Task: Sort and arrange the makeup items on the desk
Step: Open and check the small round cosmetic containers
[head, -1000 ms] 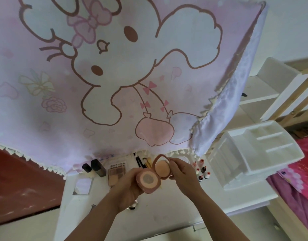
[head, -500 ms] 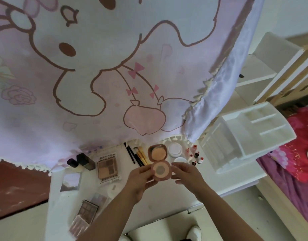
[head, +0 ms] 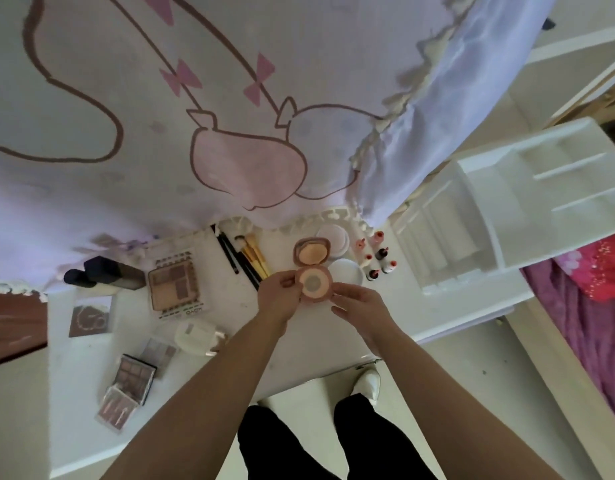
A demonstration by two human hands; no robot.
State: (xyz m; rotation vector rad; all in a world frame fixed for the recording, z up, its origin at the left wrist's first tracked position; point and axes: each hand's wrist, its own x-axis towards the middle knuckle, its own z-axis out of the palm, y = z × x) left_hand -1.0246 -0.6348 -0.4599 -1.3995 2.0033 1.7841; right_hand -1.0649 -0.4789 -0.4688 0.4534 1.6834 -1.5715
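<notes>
At the centre of the frame, an open round pink powder compact [head: 314, 285] is held just above the white desk [head: 74, 375]. The left hand [head: 280, 296] pinches its left edge and the right hand [head: 359, 304] pinches its right, lid tipped back.

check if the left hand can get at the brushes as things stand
Probably yes. The brushes lie uncovered just beyond the left hand, with nothing between. But that hand pinches the open compact, so it would likely have to leave it to the right hand first.
</notes>
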